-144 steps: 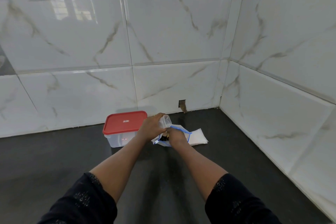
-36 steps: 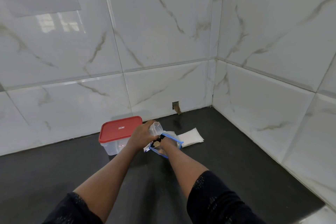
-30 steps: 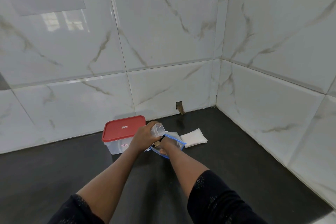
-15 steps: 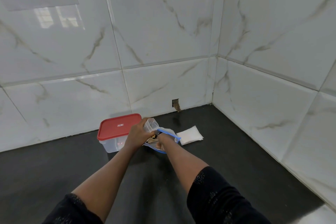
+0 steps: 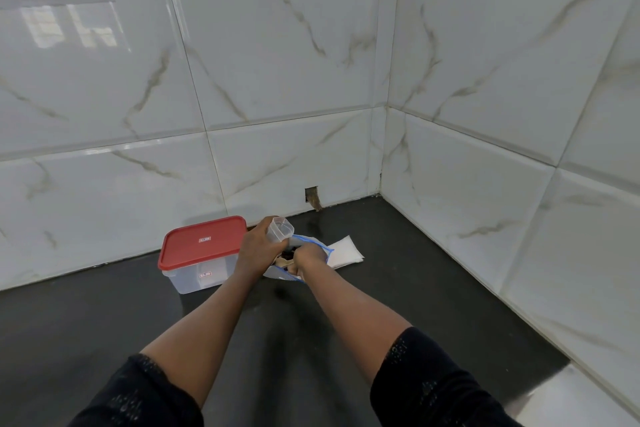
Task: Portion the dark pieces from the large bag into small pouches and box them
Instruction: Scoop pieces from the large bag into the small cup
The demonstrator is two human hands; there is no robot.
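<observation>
My left hand (image 5: 258, 251) grips a small clear pouch (image 5: 280, 230), held upright with its open mouth up. Just to its right my right hand (image 5: 309, 257) reaches into the large blue-rimmed clear bag (image 5: 308, 242) on the dark counter; its fingers curl among the dark pieces (image 5: 286, 255) inside. Whether they hold any pieces is hidden. A clear box with a red lid (image 5: 202, 241) stands shut directly left of my left hand.
A flat stack of white pouches (image 5: 346, 251) lies right of the bag. Marble-tiled walls meet in a corner behind and to the right. A small hole in the wall (image 5: 312, 198) sits behind the bag. The black counter (image 5: 104, 315) stretches toward me.
Both hands stay at the bag and pouch. My right hand has shifted slightly within the bag's mouth, and the view has swayed a little.
</observation>
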